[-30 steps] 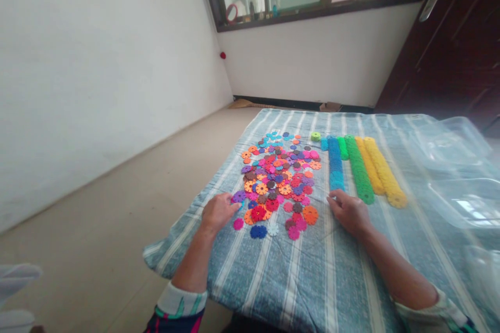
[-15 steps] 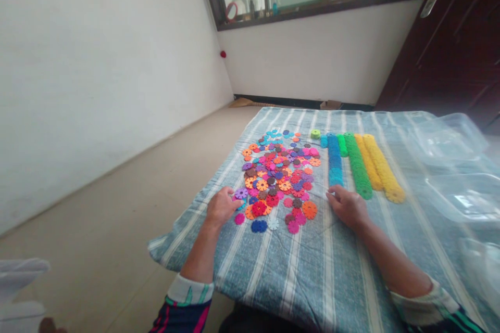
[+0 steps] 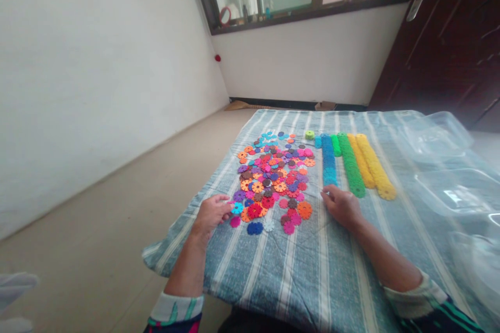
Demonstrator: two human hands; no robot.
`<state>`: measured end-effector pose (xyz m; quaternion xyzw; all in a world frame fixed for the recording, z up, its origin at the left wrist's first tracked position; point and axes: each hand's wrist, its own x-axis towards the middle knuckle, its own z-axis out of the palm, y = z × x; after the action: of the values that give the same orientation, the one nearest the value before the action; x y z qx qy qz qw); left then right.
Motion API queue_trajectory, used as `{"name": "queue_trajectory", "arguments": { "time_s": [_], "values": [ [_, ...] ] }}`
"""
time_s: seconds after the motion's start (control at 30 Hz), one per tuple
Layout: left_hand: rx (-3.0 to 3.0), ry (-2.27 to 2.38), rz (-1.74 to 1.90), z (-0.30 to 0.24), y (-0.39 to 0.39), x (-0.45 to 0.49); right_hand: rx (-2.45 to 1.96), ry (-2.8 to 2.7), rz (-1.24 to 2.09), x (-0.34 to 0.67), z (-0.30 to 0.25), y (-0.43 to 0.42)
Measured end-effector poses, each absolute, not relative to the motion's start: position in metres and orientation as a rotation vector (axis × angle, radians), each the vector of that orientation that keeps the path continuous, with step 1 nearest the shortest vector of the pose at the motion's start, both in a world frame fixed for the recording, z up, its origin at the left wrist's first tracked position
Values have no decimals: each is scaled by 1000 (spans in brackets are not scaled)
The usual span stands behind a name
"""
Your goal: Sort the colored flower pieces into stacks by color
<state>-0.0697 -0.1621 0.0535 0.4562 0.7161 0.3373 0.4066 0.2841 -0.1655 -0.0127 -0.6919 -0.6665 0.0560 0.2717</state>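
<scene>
**Two hands at the near edge of a spread of plastic flower discs**

A blue-and-white striped cloth [image 3: 312,270] covers the tabletop. On it lies a loose heap of small flat flower-shaped plastic discs [image 3: 273,179] in orange, red, pink, purple, blue and brown, spread one layer deep.

The left hand [image 3: 211,214] rests on the cloth at the heap's 7 o'clock edge. Its fingertips pinch a light blue flower-shaped disc [image 3: 237,207], closed on it, with a pink disc [image 3: 235,221] just beside it at the hand's 4 o'clock.

The right hand [image 3: 342,206] lies palm down at the heap's 4 o'clock side, fingers curled loosely together and pointing toward 10 o'clock. Whether it holds anything cannot be told. Its fingertips sit right at the near end of a row of blue discs stacked on edge [image 3: 328,161].

To the 3 o'clock side of that blue row run further stacked rows, all parallel: a short bright green row [image 3: 335,144], a long darker green row [image 3: 350,165], and two yellow rows [image 3: 371,166]. A single lime-green piece [image 3: 310,135] stands at the far end of the rows, toward 12 o'clock.

Clear plastic containers [image 3: 457,187] sit on the cloth well apart at 3 o'clock of the right hand.
</scene>
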Motion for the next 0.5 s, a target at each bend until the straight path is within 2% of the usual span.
{"name": "queue_trajectory", "arguments": {
  "time_s": [0.23,0.5],
  "values": [
    [1129,1543,944,65,-173,-39,-1531,-1721,219,277,-14,-168],
    [1393,1284,897,56,-175,47,-1223,-1713,772,253,5,-183]
  ]
}}
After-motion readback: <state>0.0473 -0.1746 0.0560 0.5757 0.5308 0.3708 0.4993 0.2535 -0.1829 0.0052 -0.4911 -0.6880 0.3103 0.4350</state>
